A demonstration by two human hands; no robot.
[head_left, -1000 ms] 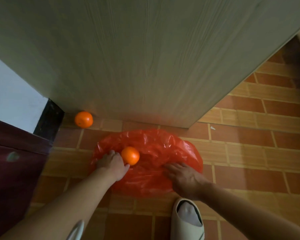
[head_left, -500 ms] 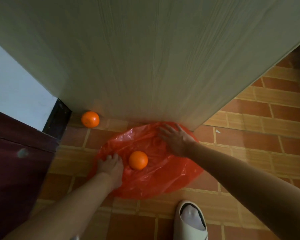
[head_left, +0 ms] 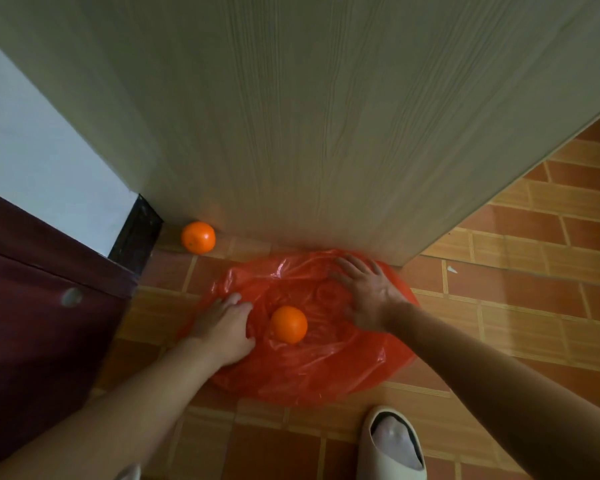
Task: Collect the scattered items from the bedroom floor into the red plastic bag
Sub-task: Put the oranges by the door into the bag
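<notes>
The way forward is being closed off by the pale wood-grain panel [head_left: 309, 116], which is standing just behind the red plastic bag [head_left: 312, 368]. The orange [head_left: 198, 237] in the corner is being hemmed in by that panel behind it and by the black strip [head_left: 136, 233] and dark maroon furniture [head_left: 32, 323] to its left; it is being left reachable only from the tiled floor [head_left: 534, 306] in front. Open floor is being left free to the right. The near edge is being partly taken up by a white slipper [head_left: 394, 445].
</notes>
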